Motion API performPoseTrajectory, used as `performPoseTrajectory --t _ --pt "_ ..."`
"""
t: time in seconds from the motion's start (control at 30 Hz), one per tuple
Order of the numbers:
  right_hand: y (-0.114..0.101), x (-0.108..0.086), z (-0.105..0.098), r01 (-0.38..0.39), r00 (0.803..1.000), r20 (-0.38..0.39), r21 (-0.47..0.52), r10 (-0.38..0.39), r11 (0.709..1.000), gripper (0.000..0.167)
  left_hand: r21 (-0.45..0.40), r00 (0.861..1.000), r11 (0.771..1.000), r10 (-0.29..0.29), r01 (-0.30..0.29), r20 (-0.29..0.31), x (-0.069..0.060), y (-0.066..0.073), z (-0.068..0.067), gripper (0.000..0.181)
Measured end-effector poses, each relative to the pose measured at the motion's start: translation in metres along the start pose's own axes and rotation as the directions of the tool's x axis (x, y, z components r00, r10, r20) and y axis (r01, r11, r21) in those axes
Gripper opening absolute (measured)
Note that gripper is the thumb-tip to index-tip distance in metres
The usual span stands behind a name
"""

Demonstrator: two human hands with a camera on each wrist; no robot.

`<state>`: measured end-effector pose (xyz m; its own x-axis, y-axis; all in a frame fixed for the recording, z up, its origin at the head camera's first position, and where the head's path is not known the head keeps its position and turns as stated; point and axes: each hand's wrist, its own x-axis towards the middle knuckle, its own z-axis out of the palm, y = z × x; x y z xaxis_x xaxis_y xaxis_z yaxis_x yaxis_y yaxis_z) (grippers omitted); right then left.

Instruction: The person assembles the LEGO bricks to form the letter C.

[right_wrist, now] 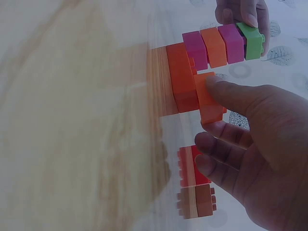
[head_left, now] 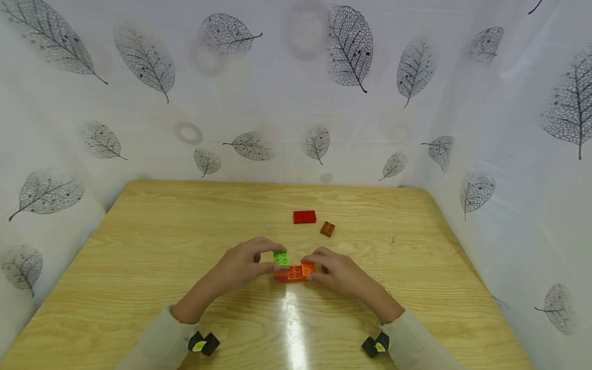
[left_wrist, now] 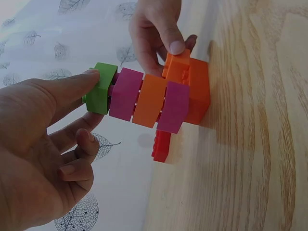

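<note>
A long red-orange toy brick (right_wrist: 182, 79) lies on the table as a base. On its left end stands a column of a magenta brick (left_wrist: 173, 107), an orange brick (left_wrist: 148, 101) and another magenta brick (left_wrist: 126, 94). At the column's top sits a green brick (head_left: 281, 259), a narrow gap showing beneath it. My left hand (head_left: 240, 264) pinches this green brick between thumb and finger. My right hand (head_left: 339, 272) pinches a second orange brick (right_wrist: 208, 97) at the base's right end, slightly tilted in the right wrist view. Bare studs show between column and second orange brick.
Behind the hands lie a red brick (head_left: 304, 217) and, to its right, a smaller brown brick (head_left: 328, 229). The wooden table (head_left: 208, 210) meets a white leaf-patterned curtain (head_left: 287, 103) at the back and sides.
</note>
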<state>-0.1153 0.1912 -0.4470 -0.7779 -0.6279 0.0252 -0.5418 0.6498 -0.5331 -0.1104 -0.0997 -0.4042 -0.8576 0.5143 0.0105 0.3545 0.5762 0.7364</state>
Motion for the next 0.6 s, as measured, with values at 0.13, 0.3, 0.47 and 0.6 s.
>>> performPoseTrajectory --t 0.13,0.3,0.47,0.6 --pt "-0.0003 0.0001 -0.0004 -0.009 1.0 0.006 0.006 0.009 1.0 0.041 0.013 1.0 1.0 -0.01 0.01 -0.001 0.0005 0.0008 0.0001 0.036" --pt "-0.0001 0.0001 -0.0004 -0.012 1.0 0.013 0.006 0.012 1.0 0.041 0.006 1.0 1.0 -0.023 0.023 0.004 0.0008 0.0021 -0.0002 0.036" --pt "0.0002 0.0003 0.0001 -0.009 1.0 0.011 0.003 0.009 1.0 0.041 0.004 0.999 0.999 -0.035 0.035 0.012 0.001 0.0017 -0.0003 0.036" --pt "0.0006 0.0002 0.0005 -0.002 1.0 0.007 0.005 0.002 1.0 0.04 -0.04 0.999 0.999 -0.029 0.03 0.034 0.0014 -0.0001 -0.0004 0.037"
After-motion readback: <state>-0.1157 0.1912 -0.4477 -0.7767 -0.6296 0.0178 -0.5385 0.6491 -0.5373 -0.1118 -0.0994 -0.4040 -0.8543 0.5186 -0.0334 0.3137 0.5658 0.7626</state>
